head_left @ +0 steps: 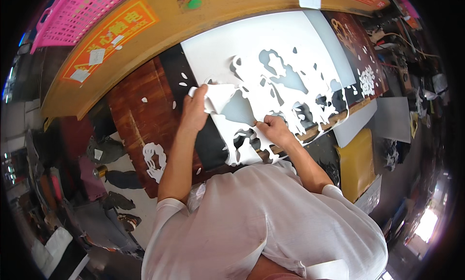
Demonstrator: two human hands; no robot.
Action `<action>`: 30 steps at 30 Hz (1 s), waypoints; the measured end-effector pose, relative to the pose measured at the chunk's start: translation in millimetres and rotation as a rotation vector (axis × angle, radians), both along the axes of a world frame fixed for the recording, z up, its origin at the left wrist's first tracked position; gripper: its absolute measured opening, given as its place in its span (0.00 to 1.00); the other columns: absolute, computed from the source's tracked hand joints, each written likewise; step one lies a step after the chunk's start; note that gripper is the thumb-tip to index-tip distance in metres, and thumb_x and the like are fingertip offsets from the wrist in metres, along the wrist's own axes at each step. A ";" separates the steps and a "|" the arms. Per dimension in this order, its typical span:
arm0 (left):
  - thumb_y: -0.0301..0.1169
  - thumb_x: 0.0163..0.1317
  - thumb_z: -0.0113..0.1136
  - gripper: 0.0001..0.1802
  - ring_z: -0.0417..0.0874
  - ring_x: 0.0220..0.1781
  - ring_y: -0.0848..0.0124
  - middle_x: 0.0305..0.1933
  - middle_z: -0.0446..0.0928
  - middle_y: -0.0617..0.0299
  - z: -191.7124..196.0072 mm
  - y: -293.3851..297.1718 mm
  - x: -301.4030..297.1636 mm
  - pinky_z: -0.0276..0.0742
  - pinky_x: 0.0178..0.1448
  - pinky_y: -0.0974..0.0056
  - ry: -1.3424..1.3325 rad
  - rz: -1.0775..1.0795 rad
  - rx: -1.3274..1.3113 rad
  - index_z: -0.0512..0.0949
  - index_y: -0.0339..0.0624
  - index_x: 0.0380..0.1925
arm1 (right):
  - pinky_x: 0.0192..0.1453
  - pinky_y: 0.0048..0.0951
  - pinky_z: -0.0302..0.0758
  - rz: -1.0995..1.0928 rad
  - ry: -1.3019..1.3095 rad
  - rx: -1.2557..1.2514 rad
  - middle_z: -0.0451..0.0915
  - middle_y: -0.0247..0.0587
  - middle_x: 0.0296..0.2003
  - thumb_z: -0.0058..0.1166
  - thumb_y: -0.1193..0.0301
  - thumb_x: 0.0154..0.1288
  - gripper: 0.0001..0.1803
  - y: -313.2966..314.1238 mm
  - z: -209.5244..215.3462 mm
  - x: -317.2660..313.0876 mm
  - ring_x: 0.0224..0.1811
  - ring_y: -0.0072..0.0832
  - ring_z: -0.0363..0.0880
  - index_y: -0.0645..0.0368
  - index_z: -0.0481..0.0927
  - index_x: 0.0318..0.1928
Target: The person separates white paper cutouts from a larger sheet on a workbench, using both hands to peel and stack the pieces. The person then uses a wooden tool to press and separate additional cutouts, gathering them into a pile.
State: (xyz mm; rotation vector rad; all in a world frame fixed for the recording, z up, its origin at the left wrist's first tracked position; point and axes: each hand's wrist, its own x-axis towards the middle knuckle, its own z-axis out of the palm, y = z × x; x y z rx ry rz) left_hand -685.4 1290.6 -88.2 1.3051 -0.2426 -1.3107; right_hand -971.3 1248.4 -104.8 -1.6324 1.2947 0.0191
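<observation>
Tabletop (pixel 138 103), hands (pixel 194 109) (pixel 276 131) on white sheet (pixel 257 91)

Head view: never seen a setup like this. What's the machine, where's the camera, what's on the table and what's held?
No robot here: these are a person's two bare hands. The single picture comes from a wide fisheye camera worn on the head, looking down, so straight edges bend and the wearer's own shirt fills the bottom.

On the reddish-brown table lies a white sheet full of irregular cut-out openings, with a pale blue-grey layer showing beneath. A white openwork piece lies at left, a cluster of small white pieces at right.

The left hand holds a curled part of the sheet; the right hand is at its near part, grip unclear.
</observation>
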 end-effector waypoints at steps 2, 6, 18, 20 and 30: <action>0.43 0.75 0.58 0.26 0.87 0.52 0.66 0.51 0.87 0.52 -8.7 4.1 1.1 0.81 0.56 0.61 0.084 -0.009 -0.078 0.84 0.26 0.55 | 0.43 0.48 0.81 0.251 0.191 -0.311 0.87 0.47 0.29 0.55 0.60 0.75 0.17 -6.0 21.8 2.3 0.35 0.43 0.88 0.60 0.87 0.35; 0.44 0.75 0.55 0.26 0.84 0.49 0.68 0.49 0.86 0.55 -17.4 7.5 -7.9 0.79 0.54 0.62 -0.129 -0.106 0.003 0.85 0.32 0.57 | 0.45 0.46 0.81 0.218 0.151 -0.470 0.90 0.52 0.38 0.57 0.63 0.74 0.15 -29.1 61.8 15.2 0.39 0.47 0.88 0.62 0.89 0.42; 0.41 0.75 0.54 0.25 0.87 0.53 0.61 0.52 0.86 0.51 -17.8 2.3 3.1 0.83 0.55 0.57 -0.061 -0.011 0.030 0.82 0.27 0.54 | 0.37 0.27 0.79 -0.214 -0.375 -0.040 0.85 0.37 0.29 0.58 0.73 0.76 0.12 -44.4 3.7 62.8 0.29 0.20 0.79 0.63 0.88 0.53; 0.39 0.77 0.55 0.25 0.87 0.60 0.54 0.59 0.82 0.44 -23.2 2.6 5.6 0.85 0.62 0.49 0.140 0.098 0.016 0.74 0.25 0.61 | 0.40 0.32 0.80 0.031 -0.256 -0.131 0.84 0.39 0.28 0.60 0.72 0.74 0.12 -40.1 14.2 43.5 0.30 0.28 0.82 0.59 0.88 0.53; 0.49 0.74 0.58 0.28 0.91 0.48 0.47 0.44 0.88 0.40 22.5 9.3 -19.7 0.82 0.54 0.51 -0.837 -0.342 0.225 0.86 0.27 0.46 | 0.50 0.41 0.82 -0.024 -0.378 -0.081 0.87 0.49 0.34 0.65 0.66 0.67 0.11 -7.6 7.6 92.3 0.38 0.45 0.87 0.62 0.88 0.42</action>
